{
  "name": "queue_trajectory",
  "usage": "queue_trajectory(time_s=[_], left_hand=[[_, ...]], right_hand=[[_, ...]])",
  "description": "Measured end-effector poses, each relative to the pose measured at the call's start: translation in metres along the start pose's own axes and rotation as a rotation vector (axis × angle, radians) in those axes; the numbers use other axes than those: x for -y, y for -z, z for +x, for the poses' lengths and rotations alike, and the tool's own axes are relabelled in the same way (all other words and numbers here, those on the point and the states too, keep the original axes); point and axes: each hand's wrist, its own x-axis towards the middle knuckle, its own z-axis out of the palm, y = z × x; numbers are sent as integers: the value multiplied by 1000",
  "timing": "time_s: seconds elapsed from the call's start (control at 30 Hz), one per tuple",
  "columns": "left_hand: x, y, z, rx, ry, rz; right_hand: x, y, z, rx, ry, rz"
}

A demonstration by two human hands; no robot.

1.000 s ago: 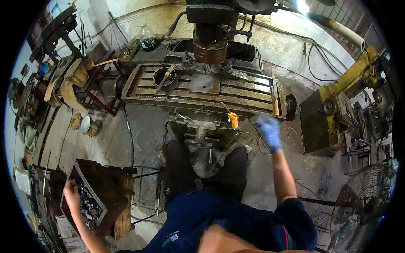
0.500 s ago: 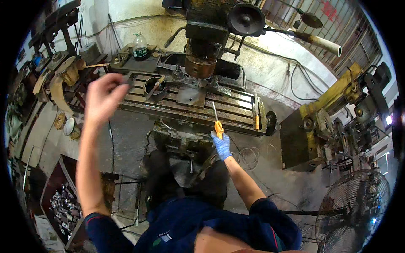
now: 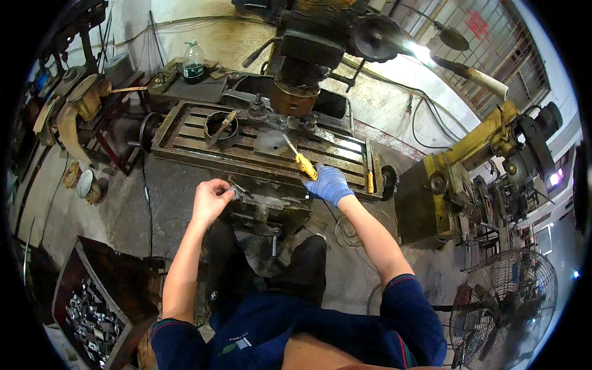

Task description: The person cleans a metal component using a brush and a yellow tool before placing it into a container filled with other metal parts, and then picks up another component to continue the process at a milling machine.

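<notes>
My right hand [image 3: 331,184], in a blue glove, is closed round the yellow handle of an air blow gun [image 3: 306,166]. Its thin metal nozzle points up and left toward a flat metal plate [image 3: 270,143] on the slotted table [image 3: 203,155] of a milling machine. A whitish haze hangs over the plate by the nozzle tip. Bare and lower, my left hand [image 3: 213,198] is in front of the table's edge with thumb and fingers pinched together; whatever lies between them is too small to make out. A round pot [image 3: 223,137] with a brush [image 3: 227,121] across it stands on the table.
The machine's spindle head [image 3: 296,92] hangs above the plate. A yellow-handled tool [image 3: 370,179] lies at the table's right end. At lower left is a bin [image 3: 74,271] of small metal parts. A fan [image 3: 502,311] stands at lower right; a bottle [image 3: 193,65] is behind.
My left hand has come down and right from above the table's left end to its front. My right hand has raised the blow gun, tilting its nozzle left to the plate, where haze now shows.
</notes>
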Motion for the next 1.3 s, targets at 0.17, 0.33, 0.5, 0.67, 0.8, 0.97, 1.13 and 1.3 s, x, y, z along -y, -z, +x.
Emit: queue_trajectory(time_s=[0.17, 0.33, 0.5, 0.67, 0.8, 0.97, 1.13, 1.3], left_hand=[[6, 17, -7, -35, 54, 49], [-3, -5, 16, 1, -51, 50], [-22, -29, 52, 101, -59, 105], [-15, -66, 108, 172, -240, 189], [-23, -93, 146, 190, -309, 350], [-5, -125, 167, 78, -443, 410], [-3, -121, 166, 84, -473, 643], [-3, -127, 166, 49, -516, 630]], right_hand=[[23, 12, 34, 51, -12, -112], [31, 11, 50, -42, -37, -30], [18, 25, 3, 355, 58, 128], [-6, 41, -68, 291, 207, 287], [-22, 45, -81, 200, 90, 339], [-62, 8, -48, 22, 23, 871], [-56, -65, -13, -59, -32, 1108], [-42, -88, -16, 22, -273, 635]])
